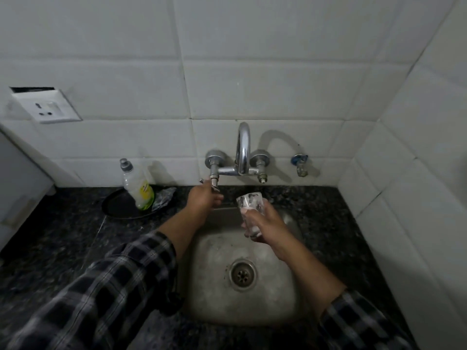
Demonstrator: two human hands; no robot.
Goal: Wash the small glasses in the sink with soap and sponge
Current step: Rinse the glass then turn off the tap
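Note:
My right hand [262,224] grips a small clear glass [249,203] streaked with soap foam, holding it upright over the back of the steel sink [283,296], just below the curved tap spout [243,147]. My left hand [204,198] reaches up to the left tap handle [213,183], with its fingers curled round the handle. No water shows at the spout. A soap bottle [137,188] with a yellow-green label stands on a dark round plate [118,205] left of the sink. No sponge is plainly visible.
A crumpled clear wrapper [164,198] lies on the plate beside the bottle. The right tap handle [261,175] and a small wall valve [300,165] sit on the tiled wall. A wall socket [46,107] is at upper left. Dark granite counter [63,236] surrounds the sink; the drain [242,274] is uncovered.

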